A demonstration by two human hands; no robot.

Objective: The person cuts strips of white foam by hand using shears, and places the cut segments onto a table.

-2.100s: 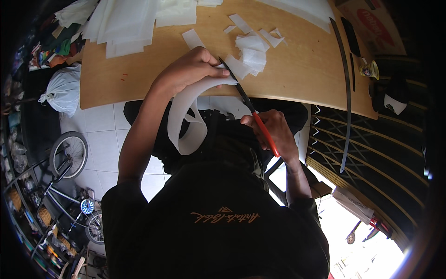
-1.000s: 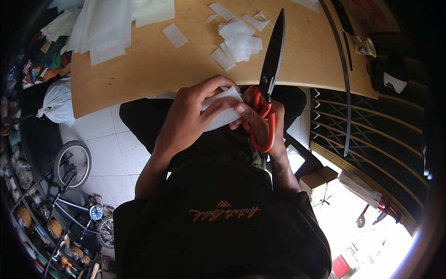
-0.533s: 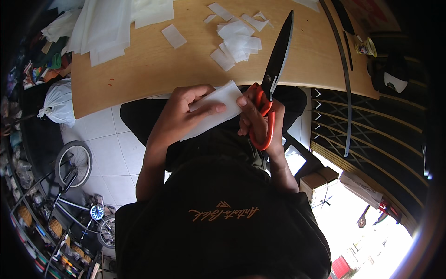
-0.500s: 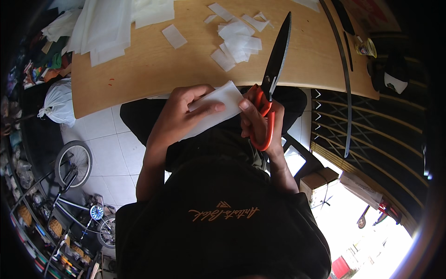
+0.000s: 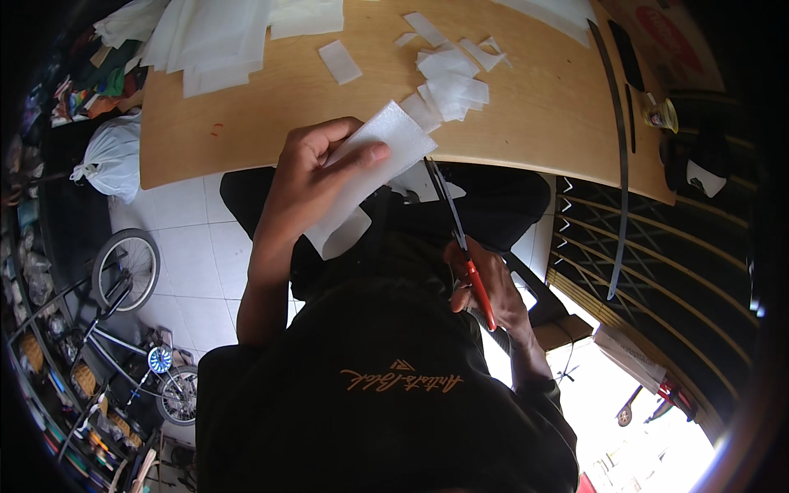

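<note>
My left hand (image 5: 316, 172) pinches a folded white foam sheet (image 5: 393, 141), thumb on top and fingers beneath. The sheet tilts up toward the table edge, and its lower end curls loosely below my palm. In my right hand (image 5: 500, 283) are large scissors (image 5: 457, 215) with dark blades and red-orange handles, seen nearly edge-on. Their blades point away from me, with the tips close to the sheet's right corner; whether they touch it I cannot tell. Behind the blades, part of another white piece (image 5: 421, 177) shows above my lap.
On the wooden table (image 5: 246, 135) lie a pile of small white cut pieces (image 5: 452, 89), one separate piece (image 5: 339, 62) and large white sheets (image 5: 215, 41). A long dark strip (image 5: 622, 181) overhangs the right edge. A white bag (image 5: 111, 160) and bicycle (image 5: 123, 353) stand left.
My right hand has drawn back toward me and turned the scissors edge-on, their tips now by the sheet's corner. My left hand has raised the sheet slightly, and its lower end now curls.
</note>
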